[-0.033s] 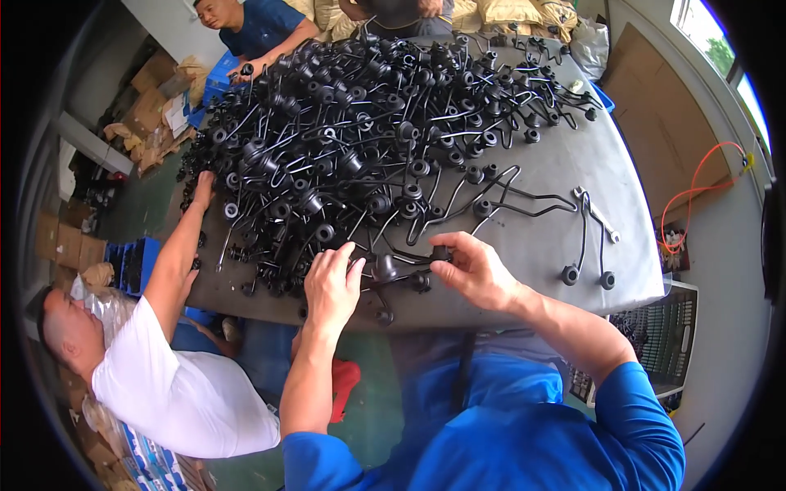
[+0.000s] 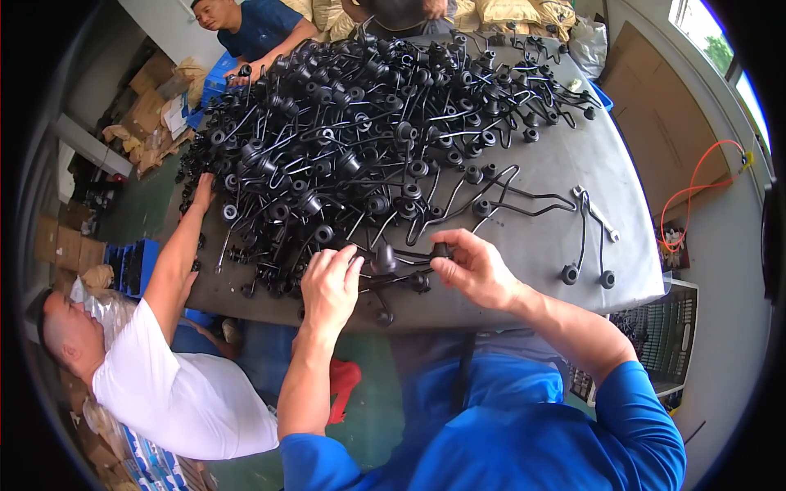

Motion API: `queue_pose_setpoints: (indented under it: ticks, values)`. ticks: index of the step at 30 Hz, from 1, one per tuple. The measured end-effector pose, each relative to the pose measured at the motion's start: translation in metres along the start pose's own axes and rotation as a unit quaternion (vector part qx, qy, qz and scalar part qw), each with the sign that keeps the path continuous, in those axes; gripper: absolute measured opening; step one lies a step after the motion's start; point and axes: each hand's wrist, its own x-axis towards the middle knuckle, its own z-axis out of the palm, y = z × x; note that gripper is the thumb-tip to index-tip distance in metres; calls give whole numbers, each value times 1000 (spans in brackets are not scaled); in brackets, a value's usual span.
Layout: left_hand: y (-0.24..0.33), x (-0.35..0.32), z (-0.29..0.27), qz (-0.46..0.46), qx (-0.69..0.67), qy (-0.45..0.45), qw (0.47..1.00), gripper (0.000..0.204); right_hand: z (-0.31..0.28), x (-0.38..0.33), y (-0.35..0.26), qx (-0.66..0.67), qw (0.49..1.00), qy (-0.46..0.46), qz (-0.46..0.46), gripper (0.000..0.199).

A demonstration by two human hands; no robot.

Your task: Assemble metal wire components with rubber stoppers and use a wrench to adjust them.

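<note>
My right hand (image 2: 477, 270) pinches a black rubber bushing (image 2: 441, 250) between thumb and fingers at the table's near edge. A thin black bent rod (image 2: 413, 254) runs leftward from that bushing. My left hand (image 2: 329, 282) is closed, thumb against fingers, at the front of the pile; what sits in its grip is hidden. Between the two hands lies a black cone-shaped rubber boot (image 2: 383, 260). Below it, another black bushing (image 2: 384, 317) hangs at the table edge. The large pile of bent rods with rubber bushings (image 2: 327, 139) spreads just beyond my hands.
On the grey tabletop (image 2: 565, 245) to the right lie a wrench (image 2: 602, 219) and a rod with two bushings (image 2: 570, 275). A co-worker in a white shirt (image 2: 180, 385) reaches into the pile at left. Another person (image 2: 266, 33) leans in at far left. A crate (image 2: 684, 335) stands at lower right.
My left hand has shifted very slightly to the left. My right hand keeps its pinch on the bushing, and the pile looks the same.
</note>
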Motion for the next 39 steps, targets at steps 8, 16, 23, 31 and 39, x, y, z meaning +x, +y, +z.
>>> queue_pose_setpoints:
  ticks: [8, 16, 23, 31, 39]
  values:
    - [17, 78, -40, 119, -104, -29, 987, 11, -16, 17, -33, 188, 978, 85, 11, 37]
    - [-4, 150, -45, -61, -276, -114, 952, 10, -11, 36, -16, 245, 961, 109, 63, 33]
    - [29, 153, 11, 32, -193, -52, 979, 20, 6, 39, -5, 256, 960, 59, 98, 32]
    - [33, 199, 13, 67, -61, -34, 995, 24, -3, 24, -5, 286, 949, 43, 123, 30]
    - [45, 161, 54, 33, -267, 20, 963, 9, -19, 9, -7, 244, 961, 8, 130, 27]
